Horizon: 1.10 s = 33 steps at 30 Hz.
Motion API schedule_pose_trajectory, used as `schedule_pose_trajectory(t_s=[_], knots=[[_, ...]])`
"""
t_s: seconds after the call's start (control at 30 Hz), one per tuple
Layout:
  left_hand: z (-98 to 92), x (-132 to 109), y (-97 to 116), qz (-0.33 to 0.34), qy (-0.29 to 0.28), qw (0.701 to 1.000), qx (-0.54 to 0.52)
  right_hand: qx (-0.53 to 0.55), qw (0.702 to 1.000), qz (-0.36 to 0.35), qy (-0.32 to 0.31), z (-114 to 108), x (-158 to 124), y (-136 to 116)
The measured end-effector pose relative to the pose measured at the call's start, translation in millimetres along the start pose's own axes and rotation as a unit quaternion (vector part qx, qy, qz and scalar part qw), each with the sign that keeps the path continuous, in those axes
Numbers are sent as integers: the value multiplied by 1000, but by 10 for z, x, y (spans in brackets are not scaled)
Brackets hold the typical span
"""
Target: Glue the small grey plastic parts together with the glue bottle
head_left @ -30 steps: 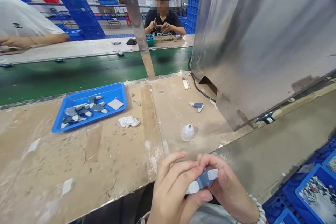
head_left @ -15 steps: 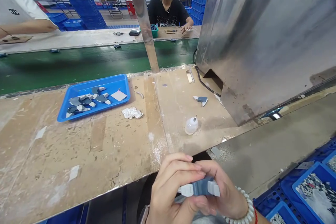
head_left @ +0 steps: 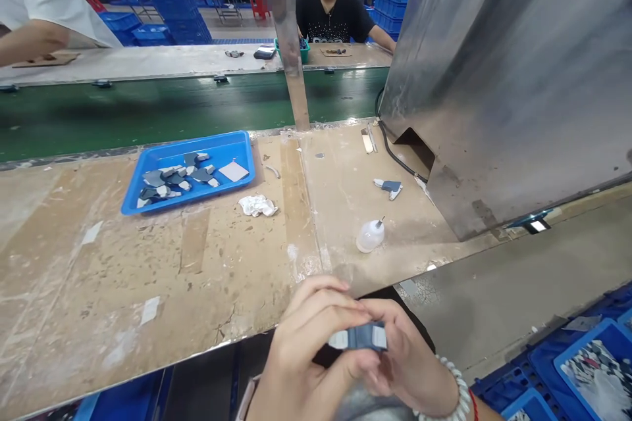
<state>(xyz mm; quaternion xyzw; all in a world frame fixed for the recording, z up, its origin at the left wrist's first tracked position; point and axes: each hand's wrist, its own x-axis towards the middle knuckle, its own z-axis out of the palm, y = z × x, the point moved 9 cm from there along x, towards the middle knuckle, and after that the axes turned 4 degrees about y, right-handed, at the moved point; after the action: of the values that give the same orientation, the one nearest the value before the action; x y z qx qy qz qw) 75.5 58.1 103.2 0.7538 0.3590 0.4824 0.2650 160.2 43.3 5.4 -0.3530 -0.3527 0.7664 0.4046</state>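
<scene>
Between my two hands, low in the head view and just off the table's front edge, is a small dark blue-grey and white plastic part (head_left: 361, 337). My left hand (head_left: 301, 342) has its fingers curled over the top, the thumb pressing from below. At the part's right end, my right hand (head_left: 407, 355) grips with thumb and fingers; some fingertips are hidden. A similar blue-and-white part (head_left: 389, 187) lies on the table beyond. Nearer to me sits a small white squeeze bottle (head_left: 370, 237) with a thin dark tip, leaning slightly.
A blue tray (head_left: 197, 200) holds several similar parts and a pale square. Crumpled white tissue (head_left: 257, 205) lies beside it. A large metal housing (head_left: 494, 92) rises at right. Behind runs a green conveyor (head_left: 197, 108), with two people beyond. Blue crates (head_left: 592, 355) stand lower right.
My hands have shifted slightly left with the part, and its right end is more covered by my right fingers. The camera view has turned a little. The person opposite has drawn a hand back.
</scene>
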Motion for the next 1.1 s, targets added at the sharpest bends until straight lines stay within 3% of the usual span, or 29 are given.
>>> schedule_pose_trajectory(t_s=[0.07, 0.13, 0.2, 0.27, 0.33, 0.6, 0.77, 0.9, 1.0, 1.1], knots=[[-80, -5, -110, 4, -2, 999, 32, -46, 999, 2, -29, -36, 38, 30], [-183, -56, -281, -18, 17, 996, 82, -145, 989, -41, 17, -237, 77, -100], [-274, -137, -468, -55, 42, 986, 149, -242, 948, -109, 177, -635, 63, -379], [-327, -216, -609, -84, 63, 972, 208, -309, 874, -156, 340, -994, -30, -654], [-331, -262, -678, -92, 78, 962, 244, -358, 829, -174, 394, -1141, -18, -809], [-263, -233, -712, -80, 92, 939, 322, -441, 866, -134, 195, -846, 524, -682], [-296, -215, -735, -84, 111, 930, 340, -416, 875, -141, 204, -935, 492, -572], [-348, -216, -749, -104, 156, 918, 350, -325, 897, -156, 254, -1045, 383, -511], [-321, -187, -685, -73, 160, 919, 352, -236, 909, -183, 292, -1158, 307, -505], [-295, -174, -597, -30, 159, 925, 344, -202, 920, -197, 273, -1286, 311, -484]])
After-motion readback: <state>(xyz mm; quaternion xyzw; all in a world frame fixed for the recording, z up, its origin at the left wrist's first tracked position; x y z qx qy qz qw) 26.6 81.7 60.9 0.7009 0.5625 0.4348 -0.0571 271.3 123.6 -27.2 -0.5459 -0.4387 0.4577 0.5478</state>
